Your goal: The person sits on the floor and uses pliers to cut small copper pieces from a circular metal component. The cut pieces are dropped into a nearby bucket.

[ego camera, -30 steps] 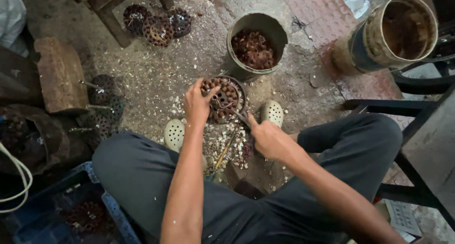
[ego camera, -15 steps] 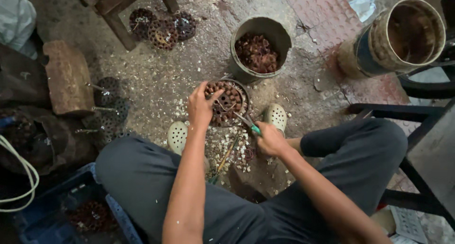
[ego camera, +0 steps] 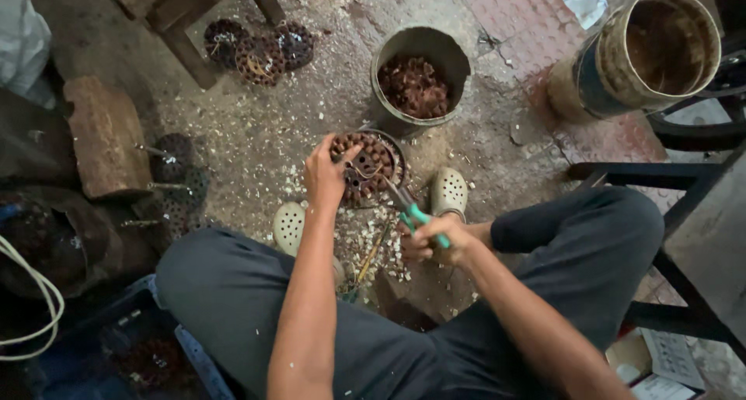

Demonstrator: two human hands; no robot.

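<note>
My left hand (ego camera: 325, 176) grips the left rim of a round, rusty stator-like metal part (ego camera: 371, 165) packed with coppery windings, standing on the ground between my two pale perforated clogs (ego camera: 449, 192). My right hand (ego camera: 435, 243) is closed on green-handled pliers (ego camera: 412, 212), whose jaws reach up into the right side of the round part. Both forearms stretch forward over my dark trousers.
A metal bucket (ego camera: 423, 48) with brown scrap stands just behind the part. A large rusty drum (ego camera: 649, 54) lies at the top right. Similar round parts (ego camera: 260, 50) lie at the top left, a wooden block (ego camera: 105, 136) at left, a blue crate (ego camera: 148, 345) bottom left.
My right hand has pulled back toward my body and now shows the green-handled pliers. My left hand has stayed on the round part's rim.
</note>
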